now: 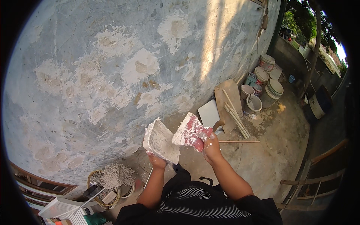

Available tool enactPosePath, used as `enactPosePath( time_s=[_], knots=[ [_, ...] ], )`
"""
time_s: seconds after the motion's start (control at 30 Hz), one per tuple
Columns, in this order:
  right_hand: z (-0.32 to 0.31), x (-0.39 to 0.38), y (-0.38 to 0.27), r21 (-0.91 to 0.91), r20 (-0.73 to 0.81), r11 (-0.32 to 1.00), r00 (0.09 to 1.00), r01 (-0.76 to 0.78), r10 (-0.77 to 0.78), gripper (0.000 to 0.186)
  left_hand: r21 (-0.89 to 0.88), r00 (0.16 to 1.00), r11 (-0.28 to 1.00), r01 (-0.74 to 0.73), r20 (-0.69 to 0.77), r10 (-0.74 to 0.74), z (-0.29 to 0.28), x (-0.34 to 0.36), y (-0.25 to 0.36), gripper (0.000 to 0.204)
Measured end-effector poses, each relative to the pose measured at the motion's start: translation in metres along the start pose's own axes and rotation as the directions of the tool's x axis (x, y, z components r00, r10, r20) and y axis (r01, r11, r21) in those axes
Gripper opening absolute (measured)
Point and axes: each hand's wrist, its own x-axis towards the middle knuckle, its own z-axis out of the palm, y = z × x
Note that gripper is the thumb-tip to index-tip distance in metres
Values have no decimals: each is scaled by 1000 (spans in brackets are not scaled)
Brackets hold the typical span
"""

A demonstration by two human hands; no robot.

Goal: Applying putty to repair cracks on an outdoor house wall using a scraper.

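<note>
My left hand (156, 160) is closed around the lower edge of a rectangular tray (162, 141) caked with pale plaster. Its hollow side faces up and some plaster lies inside. In my right hand (211, 146) is a wide red putty scraper (192, 129), gripped by its narrow end and heavily smeared with white plaster. The scraper's broad blade points up and to the left, beside the tray's right rim; whether the two touch I cannot tell. Both hands are in front of my body, a little away from the blue-grey wall (123, 90), which carries several white plaster patches.
Several paint buckets (275, 87) stand along the wall at the far right, near a leaning brown board (229, 97) and pale rods (236, 119). At lower left is a basket of coiled rope (114, 176). A wooden ladder (315, 183) and a drum (320, 102) are on the right.
</note>
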Motion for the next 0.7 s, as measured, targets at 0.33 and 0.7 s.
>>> enactPosePath(
  time_s=[0.33, 0.7],
  knots=[
    [27, 90, -22, 46, -37, 998, 999, 42, -40, 18, -82, 986, 996, 40, -158, -53, -21, 101, -38, 78],
    [6, 199, 9, 54, -188, 992, 975, -112, 120, 15, -72, 971, 997, 35, -232, -51, -30, 163, -34, 81]
  ],
)
